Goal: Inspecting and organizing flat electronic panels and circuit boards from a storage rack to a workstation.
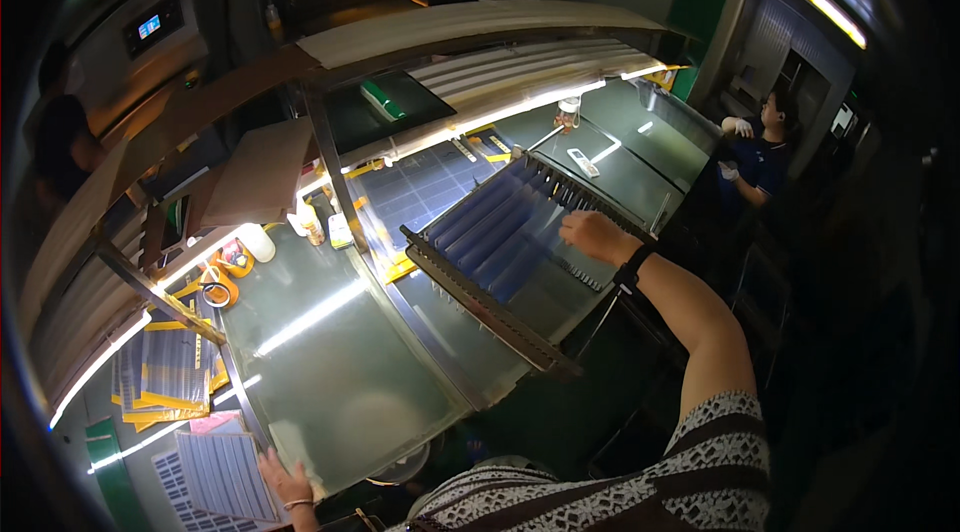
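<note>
A dark slotted rack (pixel 480 307) stands tilted on the right part of the glass-topped table, with several translucent blue sheets (pixel 480 237) standing in a row between its toothed rails. My right hand (pixel 597 236) reaches over the rack, a black band on its wrist. Its fingers are closed at the edge of a clear sheet (pixel 552 232), the last in the row; the fingertips are partly hidden. At the lower left my left hand (pixel 287 479) lies with fingers apart by the table's edge, beside a stack of striped film sheets (pixel 228 472), holding nothing.
The lit glass tabletop (pixel 330 372) lies between my hands. Bottles (pixel 312 227) and an orange tape dispenser (pixel 218 287) stand at its back. Beyond the rack are a yellow-edged gridded panel (pixel 430 182) and a white remote-like object (pixel 583 163). Shelves overhang the table. A person (pixel 760 147) stands at right.
</note>
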Demonstrator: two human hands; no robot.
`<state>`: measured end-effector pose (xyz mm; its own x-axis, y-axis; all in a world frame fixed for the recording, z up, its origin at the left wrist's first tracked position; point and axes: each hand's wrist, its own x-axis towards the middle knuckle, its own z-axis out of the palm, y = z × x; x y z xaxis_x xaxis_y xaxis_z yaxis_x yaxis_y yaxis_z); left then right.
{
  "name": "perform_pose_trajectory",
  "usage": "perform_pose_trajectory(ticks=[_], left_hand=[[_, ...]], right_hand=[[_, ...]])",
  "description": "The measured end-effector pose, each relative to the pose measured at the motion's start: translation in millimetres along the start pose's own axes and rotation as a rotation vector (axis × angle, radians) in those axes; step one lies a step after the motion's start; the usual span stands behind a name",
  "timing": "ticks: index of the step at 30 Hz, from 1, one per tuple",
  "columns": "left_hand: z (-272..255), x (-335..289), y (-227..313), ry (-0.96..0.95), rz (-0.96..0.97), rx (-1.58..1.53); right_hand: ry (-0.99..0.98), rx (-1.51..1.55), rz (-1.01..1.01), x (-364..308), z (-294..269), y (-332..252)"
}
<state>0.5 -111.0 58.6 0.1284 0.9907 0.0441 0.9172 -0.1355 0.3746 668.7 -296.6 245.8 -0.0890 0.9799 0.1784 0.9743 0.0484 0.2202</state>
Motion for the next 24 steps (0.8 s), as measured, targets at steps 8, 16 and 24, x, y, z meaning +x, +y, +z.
perform_pose_trajectory(ticks=[8, 16, 24], left_hand=[[17.5, -8.1, 193.1, -0.197, 0.551, -0.353], [22.5, -10.2, 237.5, -0.279, 0.608, -0.426], [24.0, -3.9, 252.4, -0.343, 0.596, -0.661]], right_hand=[[-0.016, -0.040, -0.212, 10.4, 10.4, 13.3], [-0.064, -0.086, -0.156, 23.5, -139.6, 8.1], [0.057, 0.003, 0.059, 40.9, -201.4, -8.9]])
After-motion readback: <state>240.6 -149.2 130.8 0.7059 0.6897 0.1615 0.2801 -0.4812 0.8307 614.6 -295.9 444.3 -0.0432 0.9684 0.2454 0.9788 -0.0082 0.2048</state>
